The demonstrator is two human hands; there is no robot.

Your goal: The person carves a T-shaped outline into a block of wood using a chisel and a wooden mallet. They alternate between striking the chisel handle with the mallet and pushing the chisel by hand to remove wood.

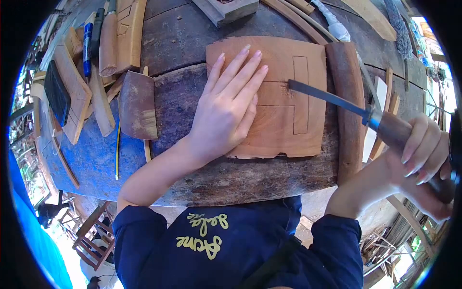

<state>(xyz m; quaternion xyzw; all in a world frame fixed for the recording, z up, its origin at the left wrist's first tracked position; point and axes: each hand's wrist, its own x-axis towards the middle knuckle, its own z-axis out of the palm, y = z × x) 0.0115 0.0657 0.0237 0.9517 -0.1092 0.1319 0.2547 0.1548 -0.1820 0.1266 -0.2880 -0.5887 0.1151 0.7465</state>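
A square wooden board (274, 125) with a T-shaped outline drawn on it lies on the workbench (178, 36). My left hand (226, 106) rests flat on the board's left part, fingers stretched out and pointing away from me. At the right, my right hand (423, 159) is wrapped round the brown handle of a long, narrow-bladed tool (332, 98). The blade's tip meets the board inside the outline, near some small rough marks. Just right of the board lies a rounded brown wooden piece (347, 106).
Left of the board are a curved piece of sandpaper (138, 106), a pencil (118, 151), a blue marker (87, 45), a black phone (57, 93) and wooden pieces (129, 36). A grey block (226, 10) sits at the back. A wooden chair (94, 236) stands at lower left.
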